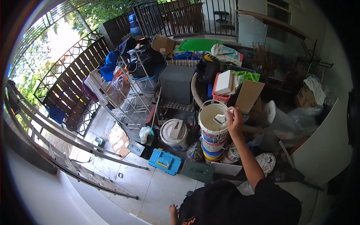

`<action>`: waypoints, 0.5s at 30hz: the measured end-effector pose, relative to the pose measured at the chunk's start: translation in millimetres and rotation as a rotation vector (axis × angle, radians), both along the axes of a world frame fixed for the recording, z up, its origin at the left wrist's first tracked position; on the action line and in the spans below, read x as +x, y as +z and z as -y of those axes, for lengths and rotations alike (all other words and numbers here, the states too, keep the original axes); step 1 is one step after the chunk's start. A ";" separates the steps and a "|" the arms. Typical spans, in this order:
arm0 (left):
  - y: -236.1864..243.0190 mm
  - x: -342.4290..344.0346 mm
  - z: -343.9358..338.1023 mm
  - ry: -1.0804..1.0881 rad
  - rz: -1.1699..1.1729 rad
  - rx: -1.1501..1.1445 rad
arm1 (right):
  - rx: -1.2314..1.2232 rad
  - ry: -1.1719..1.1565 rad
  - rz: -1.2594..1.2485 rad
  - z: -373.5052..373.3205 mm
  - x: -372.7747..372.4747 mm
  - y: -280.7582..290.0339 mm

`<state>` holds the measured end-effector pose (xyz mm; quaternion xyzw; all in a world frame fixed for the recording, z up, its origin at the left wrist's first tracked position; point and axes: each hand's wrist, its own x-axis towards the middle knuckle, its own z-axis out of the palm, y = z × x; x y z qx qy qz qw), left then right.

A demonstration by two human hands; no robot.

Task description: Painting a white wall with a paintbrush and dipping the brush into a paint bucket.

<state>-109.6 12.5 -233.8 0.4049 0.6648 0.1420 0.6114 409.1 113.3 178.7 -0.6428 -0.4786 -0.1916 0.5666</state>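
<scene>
My right hand (235, 120) is closed round a white-handled paintbrush (221, 119), its head held over the mouth of an open white bucket (213, 133) of pale paint. That bucket tops a stack of coloured buckets (212, 152). To their left stands a lidded white bucket (168, 137) with a flat tool (175, 129) on the lid. My left hand (173, 210) is low at the bottom centre, beside my dark shirt, with loosely bent fingers and nothing seen in them.
Aluminium ladders (80, 152) lean along the left. A blue toolbox (165, 161), a dark green case (197, 171) and a tape roll (120, 175) lie on the tiled floor (155, 193). Behind are drying racks (127, 93) and piled household items. A curved white panel (318, 146) stands at right.
</scene>
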 end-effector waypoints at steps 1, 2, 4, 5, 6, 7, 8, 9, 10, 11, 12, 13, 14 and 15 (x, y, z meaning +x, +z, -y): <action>30.1 31.9 -28.6 -0.063 0.013 0.003 | 0.061 -0.018 -0.091 5.7 4.6 -4.2; 70.8 64.3 -52.0 -0.108 0.017 0.003 | 0.063 -0.030 -0.085 9.3 6.4 -4.3; 141.5 114.4 -67.8 -0.275 0.109 0.035 | 0.012 -0.089 -0.142 11.8 2.6 0.1; 186.9 150.8 -81.9 -0.451 0.181 0.048 | -0.001 -0.119 -0.165 9.9 -0.2 -1.6; 236.2 190.3 -91.1 -0.546 0.290 0.068 | 0.004 -0.113 -0.163 7.2 -3.9 -2.4; 252.7 226.1 -98.7 -0.627 0.518 0.155 | 0.043 -0.101 -0.180 5.2 -7.5 -3.0; 296.0 265.7 -103.7 -0.682 0.642 0.081 | 0.080 -0.090 -0.196 3.1 -12.0 -3.8; 329.4 298.4 -104.1 -0.743 0.780 0.155 | 0.047 -0.129 -0.175 5.9 -20.6 2.5; 341.5 330.9 -105.8 -0.712 0.903 0.103 | 0.048 -0.126 -0.174 4.4 -25.8 0.2; 350.5 359.4 -104.1 -0.680 1.024 0.048 | 0.069 -0.111 -0.201 3.6 -29.7 -2.9; 364.0 385.5 -96.3 -0.530 1.077 -0.020 | 0.093 -0.104 -0.226 4.9 -31.8 -3.7; 376.4 402.8 -90.8 -0.378 1.123 -0.084 | 0.118 -0.080 -0.241 8.4 -35.1 0.2; 381.9 407.5 -91.9 -0.382 1.124 -0.085 | 0.119 -0.085 -0.240 8.2 -34.1 0.5; 385.5 410.8 -90.4 -0.361 1.165 -0.097 | 0.139 -0.105 -0.258 11.6 -31.2 0.1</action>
